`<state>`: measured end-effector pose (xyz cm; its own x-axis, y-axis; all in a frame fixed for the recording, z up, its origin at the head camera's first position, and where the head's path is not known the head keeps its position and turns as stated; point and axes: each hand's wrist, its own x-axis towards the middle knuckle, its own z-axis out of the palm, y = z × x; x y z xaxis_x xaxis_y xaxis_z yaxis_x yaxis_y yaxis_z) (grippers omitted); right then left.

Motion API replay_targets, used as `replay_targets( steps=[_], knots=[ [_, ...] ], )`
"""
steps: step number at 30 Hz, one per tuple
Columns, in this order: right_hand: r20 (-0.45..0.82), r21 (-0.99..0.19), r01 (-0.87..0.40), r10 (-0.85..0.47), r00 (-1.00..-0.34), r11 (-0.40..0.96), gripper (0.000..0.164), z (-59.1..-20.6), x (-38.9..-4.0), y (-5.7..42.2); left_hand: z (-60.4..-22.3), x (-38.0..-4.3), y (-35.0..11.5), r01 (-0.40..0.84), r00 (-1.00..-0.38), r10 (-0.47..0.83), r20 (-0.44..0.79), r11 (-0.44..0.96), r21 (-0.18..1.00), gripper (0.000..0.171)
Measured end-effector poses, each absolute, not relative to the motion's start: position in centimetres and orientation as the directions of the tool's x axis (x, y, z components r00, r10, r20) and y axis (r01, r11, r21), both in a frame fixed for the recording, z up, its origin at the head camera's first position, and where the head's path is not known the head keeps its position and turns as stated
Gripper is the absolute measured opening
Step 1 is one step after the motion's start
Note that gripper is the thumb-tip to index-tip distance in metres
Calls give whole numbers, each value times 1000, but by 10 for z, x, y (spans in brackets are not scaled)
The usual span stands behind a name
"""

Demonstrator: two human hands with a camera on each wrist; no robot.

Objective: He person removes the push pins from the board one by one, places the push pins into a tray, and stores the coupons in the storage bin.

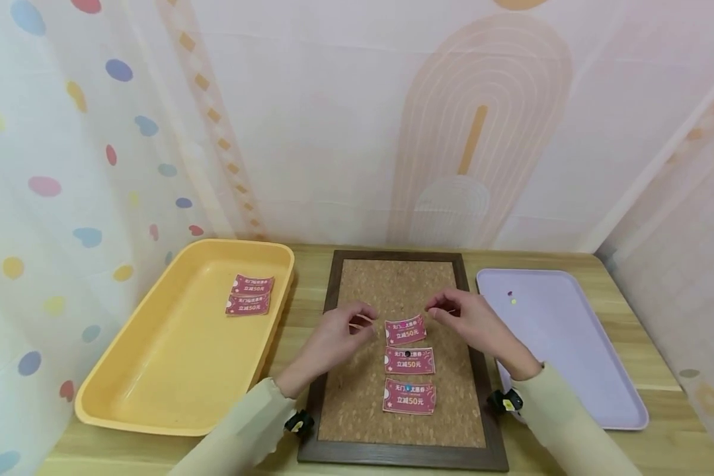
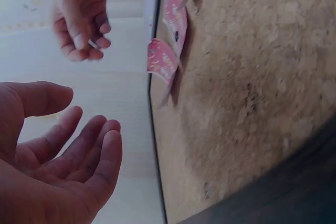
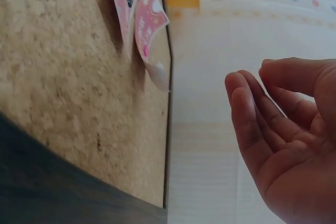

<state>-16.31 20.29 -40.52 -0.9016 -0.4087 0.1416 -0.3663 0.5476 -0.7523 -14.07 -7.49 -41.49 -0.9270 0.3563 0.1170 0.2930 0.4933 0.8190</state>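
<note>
Three pink coupons run down a framed cork board point(image 1: 357, 284). The top coupon point(image 1: 406, 332) carries a small pink pin, and its edges curl off the cork in the wrist views. A dark pin marks the middle coupon point(image 1: 410, 361), a blue pin the bottom coupon point(image 1: 409, 398). My left hand point(image 1: 342, 330) hovers left of the top coupon, fingers loosely bent and apart from the thumb, holding nothing. On the other side my right hand point(image 1: 470, 320) hovers by the coupon's upper right corner. Its thumb and fingers point(image 3: 244, 114) are slightly bent, with nothing visible held between them.
Left of the board stands a deep yellow tray point(image 1: 155, 430) with two loose coupons point(image 1: 250, 295) at its right side. To the right is a shallow lilac tray point(image 1: 571, 357) bearing two tiny pins point(image 1: 513, 301). A patterned curtain point(image 1: 333, 132) hangs behind the wooden table.
</note>
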Motion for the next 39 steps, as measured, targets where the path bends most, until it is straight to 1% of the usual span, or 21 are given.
replay_targets(
  steps=[5, 7, 10, 14, 18, 25, 33, 39],
  knots=[
    [121, -756, -377, -452, -884, 534, 12, -410, -167, 195, -422, -146, -69, 307, -914, 395, 87, 536, 786, 18],
    [117, -750, -387, -469, -876, 537, 12, -413, -168, 193, -425, -149, -68, 303, -906, 419, 59, 546, 781, 21],
    [108, -737, -403, -493, -863, 543, 13, -416, -169, 191, -429, -153, -66, 286, -891, 453, 4, 555, 781, 26],
    [85, -738, -410, -529, -844, 536, 15, -420, -170, 190, -433, -157, -64, 240, -887, 459, -59, 567, 788, 30],
    [57, -738, -409, -554, -831, 537, 14, -424, -172, 189, -435, -162, -62, 245, -891, 449, -63, 595, 765, 28],
    [2, -751, -381, -575, -818, 539, 12, -429, -174, 190, -437, -168, -59, 322, -872, 490, -25, 610, 724, 22],
    [-35, -716, -367, -556, -830, 594, 13, -427, -177, 185, -437, -175, -55, 283, -880, 468, -77, 649, 706, 18],
    [-70, -692, -358, -553, -831, 627, 13, -427, -186, 178, -440, -181, -54, 269, -887, 455, -82, 652, 709, 15]
  ],
)
